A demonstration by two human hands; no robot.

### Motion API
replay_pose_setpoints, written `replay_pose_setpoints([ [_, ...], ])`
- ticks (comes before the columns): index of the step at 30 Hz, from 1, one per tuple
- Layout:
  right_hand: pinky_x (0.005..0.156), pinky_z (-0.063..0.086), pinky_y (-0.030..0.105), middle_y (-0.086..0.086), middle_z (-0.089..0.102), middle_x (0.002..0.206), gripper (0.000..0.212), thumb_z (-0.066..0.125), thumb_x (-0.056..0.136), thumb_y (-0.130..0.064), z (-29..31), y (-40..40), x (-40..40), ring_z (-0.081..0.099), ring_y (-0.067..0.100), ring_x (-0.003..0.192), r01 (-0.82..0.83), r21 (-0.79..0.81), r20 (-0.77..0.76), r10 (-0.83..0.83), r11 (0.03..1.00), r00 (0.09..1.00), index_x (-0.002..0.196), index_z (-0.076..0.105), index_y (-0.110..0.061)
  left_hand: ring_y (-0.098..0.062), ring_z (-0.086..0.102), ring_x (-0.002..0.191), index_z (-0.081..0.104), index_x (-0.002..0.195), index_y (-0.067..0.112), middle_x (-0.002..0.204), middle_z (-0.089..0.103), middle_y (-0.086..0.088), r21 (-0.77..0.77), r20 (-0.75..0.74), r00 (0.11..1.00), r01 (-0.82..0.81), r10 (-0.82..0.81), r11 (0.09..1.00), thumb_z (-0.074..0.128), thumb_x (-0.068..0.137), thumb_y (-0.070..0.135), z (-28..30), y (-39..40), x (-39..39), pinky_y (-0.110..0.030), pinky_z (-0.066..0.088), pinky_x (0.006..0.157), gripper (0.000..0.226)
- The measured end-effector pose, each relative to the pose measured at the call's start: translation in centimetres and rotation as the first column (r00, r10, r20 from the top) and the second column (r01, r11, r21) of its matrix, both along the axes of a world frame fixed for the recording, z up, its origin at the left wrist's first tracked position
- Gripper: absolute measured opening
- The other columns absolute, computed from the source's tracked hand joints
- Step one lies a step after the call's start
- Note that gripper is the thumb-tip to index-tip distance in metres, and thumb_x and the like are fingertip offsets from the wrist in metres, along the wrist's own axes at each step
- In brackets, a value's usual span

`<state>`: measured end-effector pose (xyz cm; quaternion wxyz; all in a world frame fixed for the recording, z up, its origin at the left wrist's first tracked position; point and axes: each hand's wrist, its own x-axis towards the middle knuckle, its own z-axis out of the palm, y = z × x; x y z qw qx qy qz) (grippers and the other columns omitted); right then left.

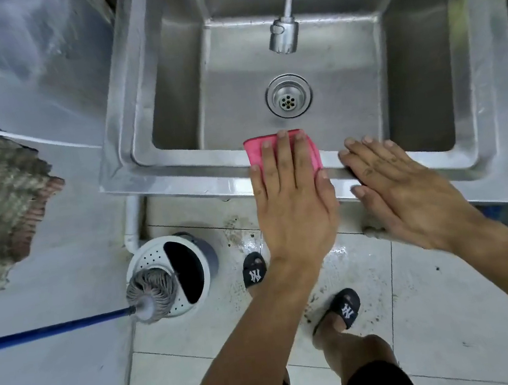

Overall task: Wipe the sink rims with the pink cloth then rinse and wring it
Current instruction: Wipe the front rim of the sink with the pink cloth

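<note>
The pink cloth lies flat on the near rim of the metal sink, about the middle of that edge, with a bit of it poking over into the bowl. The left hand lies on top of the cloth with its fingers straight and pressed down, so only the top and side parts of the cloth peek out. The right hand is just beside it on the same rim, flat too, fingers straight and a little spread, holding nothing. The two hands are close but not touching. Inside the sink bowl there is a round drain with little holes in the middle of the bottom. A shiny tap head hangs over the bowl on a bendy metal hose. Down on the tiled floor, left of the person's feet, stands a white mop bucket. It has a strainer part with little holes and a dark opening, and I cannot tell what is in the dark part. A gray mop head sits on the bucket's strainer side, and its blue handle runs off to the left. The person wears black slippers, and the floor near them looks wet and dirty.
</note>
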<state>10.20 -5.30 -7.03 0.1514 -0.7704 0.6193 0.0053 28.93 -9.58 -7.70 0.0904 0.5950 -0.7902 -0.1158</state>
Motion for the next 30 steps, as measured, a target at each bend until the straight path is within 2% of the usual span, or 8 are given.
replay_pose_setpoints([
  [6,0.13,0.0,0.036,0.003,0.007,0.173,0.061,0.018,0.111,-0.042,-0.1,-3.8,1.0,0.002,0.018,0.161,-0.234,0.025,-0.003,0.234,0.972,0.972,0.165,0.014,-0.014,-0.03,0.015,0.158,0.032,0.16,0.016,0.168,0.027,-0.008,-0.034,-0.018,0.983,-0.185,0.185,0.982,0.022,0.105,0.037,-0.5,-3.5,5.2,-0.048,0.006,0.129,0.06],
  [10,0.131,0.008,0.041,0.007,0.014,0.172,0.06,0.019,0.111,-0.04,-1.3,-5.7,3.1,0.009,0.021,0.16,-0.289,-0.058,0.05,0.292,0.956,0.955,0.163,0.021,-0.01,-0.025,0.013,0.158,0.031,0.161,0.017,0.168,0.027,-0.004,-0.056,-0.017,0.97,-0.243,0.242,0.969,0.022,0.106,0.037,-0.6,-2.6,3.5,-0.048,0.006,0.129,0.058],
  [14,0.131,0.013,0.044,0.009,0.017,0.171,0.059,0.022,0.112,-0.039,-1.7,-5.2,2.7,0.012,0.022,0.16,-0.307,-0.118,0.071,0.316,0.944,0.946,0.163,0.023,-0.009,-0.027,0.025,0.156,0.038,0.158,0.015,0.163,0.038,-0.005,-0.082,0.029,0.997,0.069,-0.066,0.994,0.026,0.109,0.034,-1.3,-3.6,7.1,-0.054,0.023,0.124,0.053],
  [15,0.13,0.015,0.044,0.01,0.019,0.171,0.058,0.022,0.112,-0.038,-1.6,-5.1,2.6,0.013,0.023,0.16,-0.325,-0.132,0.081,0.337,0.937,0.938,0.162,0.025,-0.008,-0.026,0.027,0.155,0.039,0.157,0.016,0.162,0.04,-0.005,-0.103,0.047,0.995,0.087,-0.083,0.991,0.025,0.109,0.035,-1.4,-4.5,8.3,-0.053,0.025,0.123,0.053],
  [19,0.128,0.025,0.044,0.01,0.034,0.166,0.053,0.031,0.109,-0.029,-1.6,-5.3,2.6,0.026,0.022,0.157,-0.341,-0.163,0.204,0.369,0.926,0.907,0.157,0.039,-0.007,-0.026,0.019,0.157,0.037,0.158,0.02,0.166,0.033,-0.003,-0.084,-0.041,0.949,-0.316,0.314,0.945,0.025,0.109,0.038,-0.6,-4.1,5.9,-0.046,0.011,0.129,0.054],
  [21,0.127,0.027,0.044,0.009,0.037,0.164,0.053,0.03,0.109,-0.029,-1.6,-5.2,2.7,0.029,0.021,0.156,-0.335,-0.153,0.229,0.363,0.93,0.903,0.156,0.042,-0.008,-0.024,0.016,0.158,0.037,0.158,0.018,0.166,0.031,-0.003,-0.074,-0.08,0.953,-0.298,0.292,0.952,0.028,0.108,0.036,-0.5,-1.8,3.2,-0.048,0.008,0.129,0.054],
  [25,0.129,0.02,0.044,0.008,0.023,0.17,0.059,0.024,0.111,-0.04,-1.7,-5.3,2.5,0.018,0.021,0.159,-0.409,-0.125,0.115,0.422,0.904,0.899,0.161,0.029,-0.01,-0.024,0.021,0.157,0.039,0.157,0.018,0.164,0.036,-0.002,-0.081,-0.001,1.0,-0.017,0.017,0.997,0.028,0.108,0.039,-0.6,-2.0,6.8,-0.052,0.016,0.127,0.055],
  [30,0.13,0.014,0.043,0.007,0.012,0.173,0.062,0.022,0.11,-0.04,-1.7,-6.0,3.0,0.01,0.021,0.16,-0.456,-0.094,0.079,0.463,0.885,0.883,0.163,0.021,-0.009,-0.024,0.013,0.158,0.032,0.16,0.026,0.168,0.03,-0.002,-0.043,0.006,0.954,-0.299,0.3,0.953,0.023,0.11,0.039,0.0,-6.9,14.2,-0.046,0.003,0.129,0.052],
])
